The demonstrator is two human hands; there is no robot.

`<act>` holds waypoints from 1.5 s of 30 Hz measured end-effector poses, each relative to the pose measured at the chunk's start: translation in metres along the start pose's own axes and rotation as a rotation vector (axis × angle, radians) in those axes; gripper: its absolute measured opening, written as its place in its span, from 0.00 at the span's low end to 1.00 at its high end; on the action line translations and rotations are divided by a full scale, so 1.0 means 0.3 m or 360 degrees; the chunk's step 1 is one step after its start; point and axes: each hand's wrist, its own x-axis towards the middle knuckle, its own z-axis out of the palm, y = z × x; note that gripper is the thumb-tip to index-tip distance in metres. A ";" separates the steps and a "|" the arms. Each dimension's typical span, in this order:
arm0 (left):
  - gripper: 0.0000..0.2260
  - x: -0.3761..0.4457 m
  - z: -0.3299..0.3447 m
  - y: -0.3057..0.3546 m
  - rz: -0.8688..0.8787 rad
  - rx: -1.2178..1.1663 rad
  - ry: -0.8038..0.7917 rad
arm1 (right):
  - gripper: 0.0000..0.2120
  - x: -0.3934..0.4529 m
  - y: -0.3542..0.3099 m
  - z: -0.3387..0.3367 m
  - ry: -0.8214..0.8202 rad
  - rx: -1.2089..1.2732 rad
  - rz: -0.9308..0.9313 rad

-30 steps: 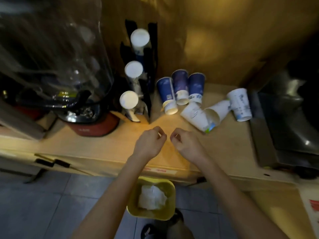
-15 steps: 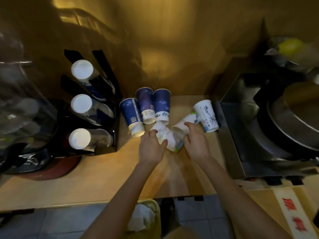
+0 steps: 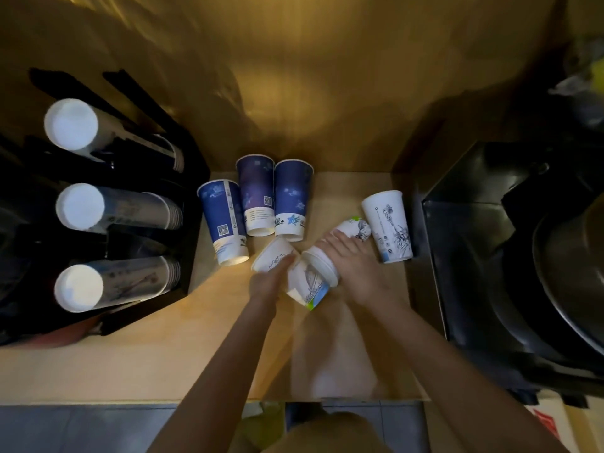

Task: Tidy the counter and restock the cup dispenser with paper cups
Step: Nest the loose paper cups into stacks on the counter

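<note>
Dark metal appliance [image 3: 510, 256] at right

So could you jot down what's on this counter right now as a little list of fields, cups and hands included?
setting: wooden counter, dim light
cup dispenser: black rack at left, three slots, each holding a stack of cups lying sideways
blue cups: three, standing upside down beside the dispenser
tall white cup: upside down, near the dark metal appliance
tipped white cups: lying on their sides at centre
left hand: on one tipped cup
right hand: laid over another tipped cup
grip: contact seen, firm hold unclear
</note>
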 end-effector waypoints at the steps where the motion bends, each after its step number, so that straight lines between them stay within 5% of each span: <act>1: 0.20 0.007 0.007 0.004 0.0016 -0.0004 0.0013 | 0.38 0.001 -0.003 0.004 0.0066 -0.0061 -0.0024; 8: 0.11 0.012 -0.032 -0.011 0.0016 -0.0035 -0.0005 | 0.38 -0.016 0.025 -0.012 0.0277 0.0384 -0.0082; 15: 0.18 -0.014 -0.097 -0.047 0.0080 -0.0015 -0.0072 | 0.40 -0.093 -0.100 -0.115 0.0599 0.1609 0.0733; 20: 0.12 -0.052 -0.141 -0.027 0.0381 0.0109 -0.0118 | 0.39 -0.139 -0.142 -0.043 0.0562 0.1577 0.0919; 25: 0.40 -0.136 -0.147 0.094 0.1137 0.0744 0.0060 | 0.39 -0.153 -0.147 -0.034 0.0594 0.1612 0.0900; 31: 0.39 -0.350 -0.078 0.149 0.1811 0.0723 -0.0088 | 0.38 -0.150 -0.145 -0.036 0.0508 0.1648 0.0975; 36: 0.48 -0.328 0.024 0.066 0.1709 0.0800 -0.0233 | 0.39 -0.153 -0.140 -0.022 0.0515 0.1420 0.0870; 41: 0.47 -0.230 0.056 -0.019 0.1674 0.1057 -0.0239 | 0.13 -0.169 -0.131 -0.031 0.0503 0.1493 0.0852; 45: 0.50 -0.189 0.058 -0.034 0.1554 0.1099 -0.0231 | 0.28 -0.161 -0.137 -0.041 0.0424 0.1586 0.0862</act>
